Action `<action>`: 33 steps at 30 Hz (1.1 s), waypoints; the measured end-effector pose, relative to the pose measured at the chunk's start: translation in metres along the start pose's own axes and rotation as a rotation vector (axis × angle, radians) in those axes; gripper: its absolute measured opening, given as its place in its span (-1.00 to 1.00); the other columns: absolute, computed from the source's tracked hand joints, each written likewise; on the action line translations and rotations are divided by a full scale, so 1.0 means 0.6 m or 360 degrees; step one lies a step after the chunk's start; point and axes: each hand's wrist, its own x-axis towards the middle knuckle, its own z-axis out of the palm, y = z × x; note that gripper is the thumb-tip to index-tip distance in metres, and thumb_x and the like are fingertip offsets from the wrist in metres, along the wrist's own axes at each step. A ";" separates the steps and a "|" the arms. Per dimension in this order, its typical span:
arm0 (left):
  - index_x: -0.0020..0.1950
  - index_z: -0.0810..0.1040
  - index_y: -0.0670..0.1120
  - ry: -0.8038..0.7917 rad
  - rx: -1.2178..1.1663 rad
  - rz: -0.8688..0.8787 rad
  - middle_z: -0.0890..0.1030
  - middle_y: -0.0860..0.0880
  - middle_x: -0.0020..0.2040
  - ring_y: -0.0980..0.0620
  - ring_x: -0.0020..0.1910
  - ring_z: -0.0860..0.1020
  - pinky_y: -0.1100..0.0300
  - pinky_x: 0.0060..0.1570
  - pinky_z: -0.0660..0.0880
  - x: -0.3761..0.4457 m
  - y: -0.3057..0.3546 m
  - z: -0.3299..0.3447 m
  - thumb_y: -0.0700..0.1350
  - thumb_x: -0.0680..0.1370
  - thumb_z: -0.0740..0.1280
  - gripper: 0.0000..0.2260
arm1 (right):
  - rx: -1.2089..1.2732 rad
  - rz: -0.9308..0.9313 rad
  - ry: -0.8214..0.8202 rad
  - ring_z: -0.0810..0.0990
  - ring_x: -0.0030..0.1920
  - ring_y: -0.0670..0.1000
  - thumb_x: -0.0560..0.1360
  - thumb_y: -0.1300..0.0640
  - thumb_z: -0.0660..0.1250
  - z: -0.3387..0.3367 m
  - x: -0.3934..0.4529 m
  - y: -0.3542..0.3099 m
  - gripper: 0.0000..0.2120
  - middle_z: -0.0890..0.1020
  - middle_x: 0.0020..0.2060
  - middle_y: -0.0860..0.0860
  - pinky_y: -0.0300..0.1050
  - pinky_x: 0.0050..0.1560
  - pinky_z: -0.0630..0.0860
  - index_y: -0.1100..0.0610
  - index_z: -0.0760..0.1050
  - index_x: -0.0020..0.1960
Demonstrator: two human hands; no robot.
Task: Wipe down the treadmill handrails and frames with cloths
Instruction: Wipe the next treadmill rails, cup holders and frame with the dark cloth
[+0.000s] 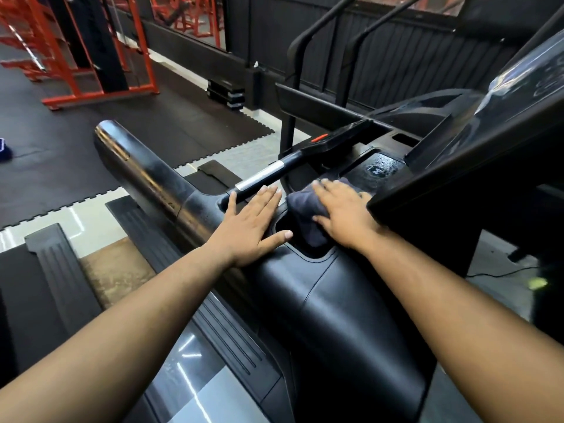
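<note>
Flat right hand (345,213) on crumpled dark cloth (305,215), glossy black treadmill frame (335,300)

A single head-worn camera looks forward and steeply down from above the person's shoulders, close over the treadmill console (381,169). Both forearms enter from 6 o'clock, reaching toward 12. The wide lens bends straight edges (most at the frame's borders); the gym floor (61,166) recedes toward 10 o'clock.
</note>
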 end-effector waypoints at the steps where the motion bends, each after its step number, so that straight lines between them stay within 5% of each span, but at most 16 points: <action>1: 0.68 -0.22 0.06 -0.0023 0.0023 0.0004 -0.29 0.18 0.63 0.21 0.62 -0.29 -0.31 0.54 -0.32 0.004 0.000 -0.001 0.55 0.49 -0.23 -0.11 | 0.0057 0.0139 -0.0008 0.19 0.60 0.09 0.61 -0.20 0.28 -0.004 0.008 0.001 -0.26 0.22 0.63 0.04 0.08 0.54 0.08 0.04 0.11 0.66; 3: 0.68 -0.25 0.04 -0.0048 0.0031 0.0002 -0.29 0.16 0.63 0.20 0.61 -0.29 -0.32 0.54 -0.30 0.011 0.002 -0.004 0.59 0.45 -0.26 -0.06 | 0.0033 0.0221 -0.0007 0.23 0.57 0.07 0.61 -0.24 0.24 -0.009 0.024 -0.027 -0.31 0.29 0.59 0.00 0.21 0.49 0.20 0.03 0.16 0.63; 9: 0.67 -0.27 -0.01 0.0159 -0.0117 0.0035 -0.19 0.06 0.69 0.17 0.64 -0.22 -0.24 0.58 -0.27 0.004 -0.002 0.003 0.51 0.53 -0.09 -0.10 | -0.0020 -0.0401 -0.0255 0.16 0.61 -0.08 0.63 -0.29 0.16 -0.020 -0.040 -0.032 -0.39 0.29 0.59 -0.15 0.09 0.52 0.13 -0.08 0.22 0.61; 14: 0.68 -0.24 0.02 0.0169 -0.0137 0.0048 -0.19 0.08 0.69 0.21 0.63 -0.25 -0.21 0.59 -0.26 0.006 -0.001 0.002 0.54 0.52 -0.15 -0.10 | -0.0281 -0.0323 -0.0213 0.44 0.41 0.00 0.62 -0.22 0.08 -0.017 -0.069 -0.054 -0.54 0.55 0.35 -0.10 0.09 0.33 0.26 -0.05 0.44 0.41; 21: 0.68 -0.20 0.03 0.0179 -0.0124 0.0010 -0.14 0.07 0.69 0.18 0.64 -0.20 -0.22 0.59 -0.23 0.000 -0.003 0.003 0.53 0.53 -0.19 -0.13 | -0.0309 -0.0501 -0.0632 0.55 0.23 0.11 0.66 -0.10 0.12 -0.036 -0.029 -0.075 -0.74 0.63 0.12 0.01 0.03 0.19 0.38 -0.03 0.54 0.09; 24: 0.69 -0.18 0.02 0.0185 -0.0112 0.0023 -0.14 0.08 0.69 0.19 0.64 -0.21 -0.21 0.59 -0.25 0.001 -0.002 0.002 0.53 0.53 -0.18 -0.12 | -0.0123 -0.0505 -0.0492 0.58 0.13 0.09 0.65 -0.18 0.18 -0.065 -0.062 -0.039 -0.76 0.61 -0.01 -0.03 -0.01 0.07 0.35 -0.05 0.46 -0.04; 28: 0.70 -0.16 0.00 0.0172 -0.0126 0.0058 -0.16 0.08 0.69 0.18 0.64 -0.22 -0.23 0.58 -0.26 0.005 -0.003 0.003 0.51 0.54 -0.12 -0.12 | 0.0394 -0.0286 0.0165 0.54 0.03 0.12 0.64 -0.14 0.17 -0.064 -0.143 -0.037 -0.76 0.56 -0.10 -0.05 0.08 0.03 0.42 -0.01 0.48 -0.03; 30: 0.70 -0.15 0.00 0.0192 -0.0132 0.0086 -0.16 0.08 0.69 0.16 0.65 -0.21 -0.24 0.58 -0.26 0.003 -0.004 0.004 0.51 0.54 -0.13 -0.13 | 0.0447 -0.0162 0.0203 0.54 0.15 0.10 0.62 -0.27 0.08 -0.056 -0.181 -0.044 -0.60 0.59 0.06 -0.07 0.13 0.08 0.47 -0.02 0.51 0.15; 33: 0.70 -0.12 0.00 0.0192 -0.0179 0.0106 -0.15 0.07 0.69 0.13 0.66 -0.17 -0.21 0.59 -0.24 0.003 -0.002 0.001 0.48 0.56 -0.13 -0.15 | 0.0148 -0.0020 -0.0313 0.25 0.55 -0.03 0.51 -0.52 -0.16 -0.055 -0.163 -0.051 -0.21 0.35 0.53 -0.14 0.38 0.42 0.22 -0.12 0.21 0.59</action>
